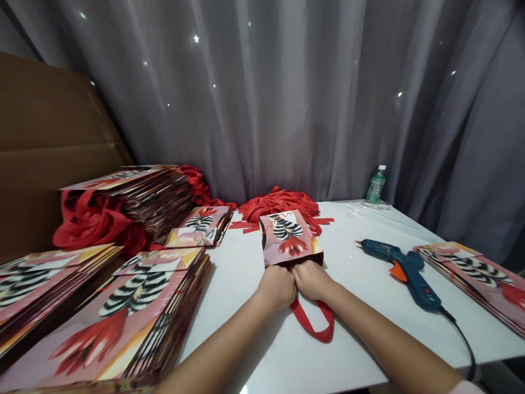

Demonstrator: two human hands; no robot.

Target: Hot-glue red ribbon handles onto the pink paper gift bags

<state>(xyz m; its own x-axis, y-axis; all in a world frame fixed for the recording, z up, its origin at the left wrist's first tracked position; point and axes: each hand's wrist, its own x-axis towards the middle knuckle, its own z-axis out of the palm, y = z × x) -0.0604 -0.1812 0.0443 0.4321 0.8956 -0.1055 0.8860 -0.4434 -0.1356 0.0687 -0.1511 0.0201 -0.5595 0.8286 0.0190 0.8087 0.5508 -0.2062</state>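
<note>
A printed paper bag [293, 238] with black-and-white stripes and a red flower lies on the white table, its mouth turned toward me. At that mouth, my left hand [276, 287] is closed on the bag's edge. Right beside it and touching it, my right hand [314, 279] is closed there too. The fingertips of both hands are hidden at the opening. A red ribbon handle [318, 334] loops out from under my hands toward the table's near edge.
Stacks of printed bags [139, 306] fill the left side, near a cardboard box [49, 137]. Red ribbons [279, 203] are heaped behind the bag. To the right lie a blue glue gun [404, 268] with its cord, another bag stack [476, 273], and a green bottle [376, 185] farther back.
</note>
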